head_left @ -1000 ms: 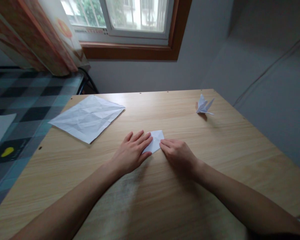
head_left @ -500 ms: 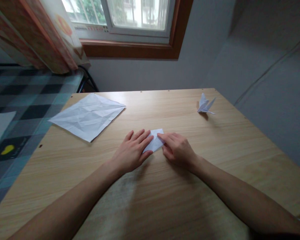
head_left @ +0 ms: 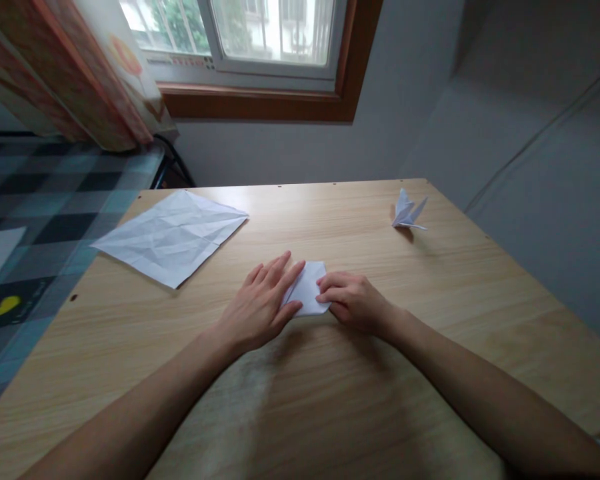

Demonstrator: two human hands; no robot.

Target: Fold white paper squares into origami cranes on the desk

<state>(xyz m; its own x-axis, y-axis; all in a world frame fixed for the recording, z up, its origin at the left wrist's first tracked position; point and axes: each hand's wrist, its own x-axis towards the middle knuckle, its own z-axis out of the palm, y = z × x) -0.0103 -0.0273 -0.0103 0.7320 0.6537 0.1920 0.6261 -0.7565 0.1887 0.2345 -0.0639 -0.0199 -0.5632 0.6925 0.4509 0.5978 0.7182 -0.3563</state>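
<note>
A small folded white paper (head_left: pixel 307 288) lies on the wooden table between my two hands. My left hand (head_left: pixel 263 300) rests with fingers spread over its left side, the thumb at the near edge and the index finger along the far left. At the right edge, my right hand (head_left: pixel 353 299) pinches the paper between thumb and curled fingers. Part of the paper's left side is hidden under my left fingers.
A creased, unfolded white sheet (head_left: pixel 175 233) lies at the table's far left. A folded paper crane (head_left: pixel 407 212) stands at the far right. Left of the table (head_left: pixel 300 413) is a surface with a checked cloth (head_left: pixel 105 170); a window (head_left: pixel 275 33) is behind.
My right hand has shifted slightly down along the paper's right edge and now pinches it. More of the paper shows, its outline changed. My left fingers have spread and lifted somewhat.
</note>
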